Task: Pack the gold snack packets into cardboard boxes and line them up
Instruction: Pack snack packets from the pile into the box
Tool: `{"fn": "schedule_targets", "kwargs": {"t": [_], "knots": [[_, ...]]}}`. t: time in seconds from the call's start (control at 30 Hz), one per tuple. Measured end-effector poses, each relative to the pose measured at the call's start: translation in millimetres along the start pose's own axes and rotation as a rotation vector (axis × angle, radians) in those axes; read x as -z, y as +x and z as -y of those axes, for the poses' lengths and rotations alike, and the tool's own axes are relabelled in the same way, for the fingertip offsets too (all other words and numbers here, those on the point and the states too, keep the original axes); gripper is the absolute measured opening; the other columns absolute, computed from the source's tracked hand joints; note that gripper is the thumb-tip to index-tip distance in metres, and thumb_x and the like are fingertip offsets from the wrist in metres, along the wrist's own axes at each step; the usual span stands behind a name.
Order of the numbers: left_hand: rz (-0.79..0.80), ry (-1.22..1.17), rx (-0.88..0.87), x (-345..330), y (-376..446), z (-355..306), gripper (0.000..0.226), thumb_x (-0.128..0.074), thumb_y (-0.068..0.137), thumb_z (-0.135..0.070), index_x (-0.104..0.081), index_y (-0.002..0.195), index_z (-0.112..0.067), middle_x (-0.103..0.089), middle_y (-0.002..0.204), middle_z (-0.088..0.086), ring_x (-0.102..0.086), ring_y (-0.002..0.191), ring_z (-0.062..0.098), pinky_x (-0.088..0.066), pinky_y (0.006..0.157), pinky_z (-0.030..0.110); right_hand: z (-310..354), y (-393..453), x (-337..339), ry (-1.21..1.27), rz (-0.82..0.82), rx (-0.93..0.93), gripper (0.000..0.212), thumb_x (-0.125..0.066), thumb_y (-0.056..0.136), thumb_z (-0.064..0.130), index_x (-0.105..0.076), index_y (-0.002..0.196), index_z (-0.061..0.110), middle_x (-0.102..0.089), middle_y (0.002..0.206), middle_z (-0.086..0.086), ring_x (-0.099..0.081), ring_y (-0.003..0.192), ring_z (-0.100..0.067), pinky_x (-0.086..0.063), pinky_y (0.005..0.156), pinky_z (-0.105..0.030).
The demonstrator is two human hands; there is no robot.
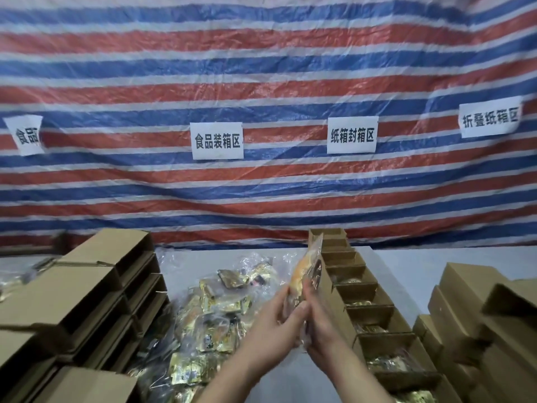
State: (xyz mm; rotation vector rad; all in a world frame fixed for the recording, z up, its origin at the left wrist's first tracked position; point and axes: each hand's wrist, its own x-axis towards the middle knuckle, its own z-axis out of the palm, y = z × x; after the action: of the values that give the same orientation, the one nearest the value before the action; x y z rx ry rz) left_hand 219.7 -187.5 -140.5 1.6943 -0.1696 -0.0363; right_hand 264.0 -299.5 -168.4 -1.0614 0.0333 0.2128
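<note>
We hold one gold snack packet (308, 270) upright between both hands, just left of the row of open cardboard boxes (374, 309).

Our left hand (274, 324) and right hand (321, 322) curl their fingers around its lower end; its face is orange and gold, the print too blurred to read. More packets (203, 321) lie heaped in clear plastic on the pale table (404, 260). Closed boxes (87, 289) are stacked left. On the striped tarpaulin (261, 68), signs read 食品装箱区 (217, 140), 纸箱封箱区 (352, 135), 折叠纸箱区 (490, 118).

Big tarp (261, 68) with red, blue and white stripes on the back wall, four white paper signs (217, 141) on it, pale bench (406, 260) below
</note>
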Motion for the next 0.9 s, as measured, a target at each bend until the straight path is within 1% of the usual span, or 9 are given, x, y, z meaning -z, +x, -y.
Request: {"fn": "schedule_targets", "kwargs": {"t": [0.13,0.23,0.3,0.4,0.5,0.57,0.63,0.73,0.9], "knots": [[0.005,0.317,-0.13,-6.6,-4.6,-5.7,0.036,-0.051,0.093,-0.053,-0.033,0.11,-0.079,-0.034,0.102,-0.065,-0.028,0.105,-0.04,-0.023,0.08,-0.011,8.1,-11.2,-9.7,0.006,-0.065,0.146,0.071,-0.068,0.072,0.062,-0.056,0.13,0.022,-0.069,0.12,-0.013,-0.068,0.109,-0.029,-0.056,0.09,-0.044],[-0.024,0.388,-0.181,-8.6,-8.4,8.4,0.047,-0.04,0.094,-0.059,-0.035,0.14,-0.054,-0.034,0.124,-0.045,-0.026,0.121,-0.026,-0.019,0.101,0.005,14.6,-16.9,-9.7,0.057,-0.1,0.113,0.066,-0.063,0.081,0.055,-0.053,0.135,0.019,-0.064,0.126,-0.02,-0.065,0.113,-0.036,-0.05,0.1,-0.055],[-0.108,0.455,-0.204,-5.7,-13.7,7.0,0.054,-0.033,0.091,-0.067,-0.045,0.137,-0.041,-0.04,0.126,-0.03,-0.035,0.126,-0.009,-0.029,0.106,0.018,17.9,-22.8,-6.6,0.086,-0.03,0.065,0.061,-0.059,0.088,0.048,-0.053,0.136,0.011,-0.061,0.128,-0.025,-0.062,0.117,-0.041,-0.045,0.104,-0.059],[-0.27,0.525,-0.323,9.1,-7.7,-13.3,0.069,-0.021,0.085,-0.079,-0.047,0.132,-0.037,-0.045,0.131,-0.022,-0.038,0.122,-0.007,-0.033,0.104,0.021,20.4,-35.3,-2.8,0.005,0.138,0.101,0.047,-0.055,0.093,0.038,-0.062,0.126,0.006,-0.069,0.115,-0.021,-0.069,0.104,-0.031,-0.058,0.083,-0.042],[-0.208,0.58,-0.439,21.8,13.9,-41.5,0.065,-0.026,0.091,-0.069,-0.037,0.144,-0.032,-0.036,0.144,-0.021,-0.029,0.132,-0.008,-0.024,0.109,0.019,15.3,-47.2,-4.4,-0.18,0.177,0.134,0.047,-0.05,0.089,0.039,-0.061,0.125,0.011,-0.075,0.106,-0.01,-0.073,0.094,-0.02,-0.058,0.07,-0.025],[-0.094,0.616,-0.488,19.2,21.4,-51.5,0.047,-0.033,0.096,-0.056,-0.049,0.132,-0.031,-0.051,0.129,-0.016,-0.041,0.116,-0.009,-0.033,0.099,0.018,10.6,-56.4,-6.3,-0.212,0.191,0.127,0.045,-0.047,0.089,0.04,-0.061,0.123,0.014,-0.074,0.109,-0.01,-0.072,0.097,-0.02,-0.058,0.071,-0.025],[-0.092,0.611,-0.488,8.5,17.2,-46.1,0.023,-0.037,0.096,-0.051,-0.054,0.096,-0.036,-0.058,0.092,-0.018,-0.049,0.084,-0.005,-0.039,0.075,0.02,8.0,-66.5,-8.7,-0.194,0.187,0.097,0.048,-0.047,0.09,0.042,-0.061,0.125,0.013,-0.071,0.117,-0.012,-0.069,0.107,-0.024,-0.058,0.077,-0.028],[-0.196,0.518,-0.458,-5.6,-2.2,-21.5,0.037,-0.032,0.095,-0.056,-0.043,0.068,-0.034,-0.05,0.064,-0.013,-0.049,0.065,0.002,-0.034,0.058,0.018,0.4,-77.2,-0.7,-0.205,0.193,0.043,0.062,-0.066,0.087,0.039,-0.052,0.134,0.002,-0.068,0.122,-0.018,-0.064,0.116,-0.029,-0.056,0.087,-0.032],[-0.143,0.088,-0.119,11.6,-18.8,12.8,0.041,-0.034,0.103,-0.043,-0.066,0.081,-0.031,-0.07,0.081,-0.013,-0.065,0.078,-0.002,-0.051,0.07,0.016,-17.2,-98.6,39.0,-0.389,0.16,-0.075,0.071,-0.081,0.064,0.024,-0.056,0.124,-0.003,-0.072,0.085,-0.008,-0.07,0.078,-0.021,-0.054,0.065,-0.027]]}}
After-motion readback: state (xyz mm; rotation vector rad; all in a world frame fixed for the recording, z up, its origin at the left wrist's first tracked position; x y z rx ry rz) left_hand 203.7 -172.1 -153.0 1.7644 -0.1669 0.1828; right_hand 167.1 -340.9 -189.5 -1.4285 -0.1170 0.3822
